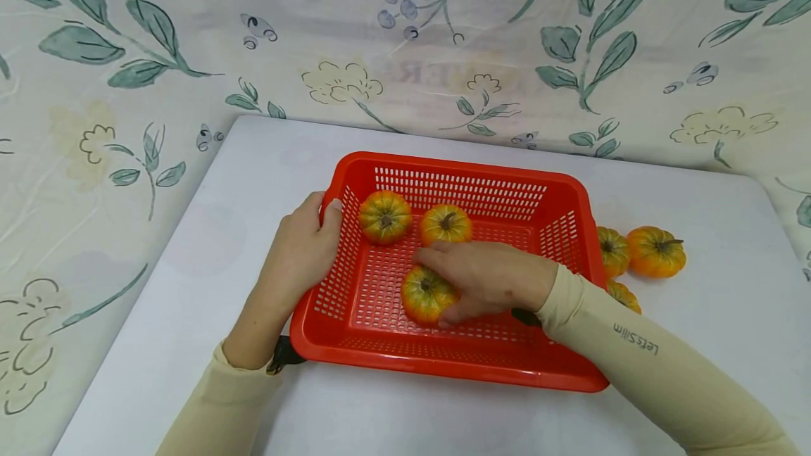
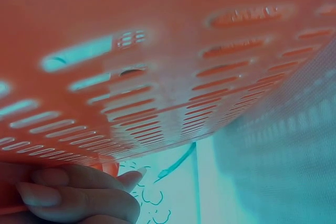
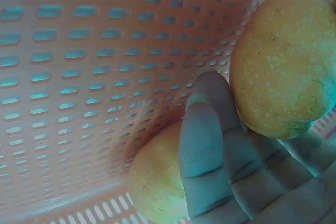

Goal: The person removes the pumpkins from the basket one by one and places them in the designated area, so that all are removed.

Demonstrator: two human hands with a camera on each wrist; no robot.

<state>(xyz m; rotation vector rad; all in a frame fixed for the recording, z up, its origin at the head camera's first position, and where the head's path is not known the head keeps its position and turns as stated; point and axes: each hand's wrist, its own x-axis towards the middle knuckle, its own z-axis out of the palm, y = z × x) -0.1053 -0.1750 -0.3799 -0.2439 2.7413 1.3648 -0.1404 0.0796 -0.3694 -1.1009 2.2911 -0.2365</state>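
A red perforated plastic basket (image 1: 443,371) holds three small orange-yellow pumpkins. At its left rim, my left hand (image 1: 304,245) grips the edge with the thumb on top; its curled fingers (image 2: 89,195) show beside the outer wall in the left wrist view. Inside the basket, my right hand (image 1: 488,276) holds the nearest pumpkin (image 1: 424,298), thumb on the near side and fingers over the far side. The right wrist view shows that pumpkin (image 3: 286,61) against the fingers. Just behind it lies a second pumpkin (image 1: 446,222), and a third pumpkin (image 1: 385,217) sits in the far left corner.
Right of the basket, three more pumpkins lie on the white table (image 1: 709,343): an outer one (image 1: 657,252), one by the basket wall (image 1: 612,252), and one partly hidden (image 1: 624,295) by the basket and right sleeve. A floral curtain (image 1: 443,41) hangs behind the table.
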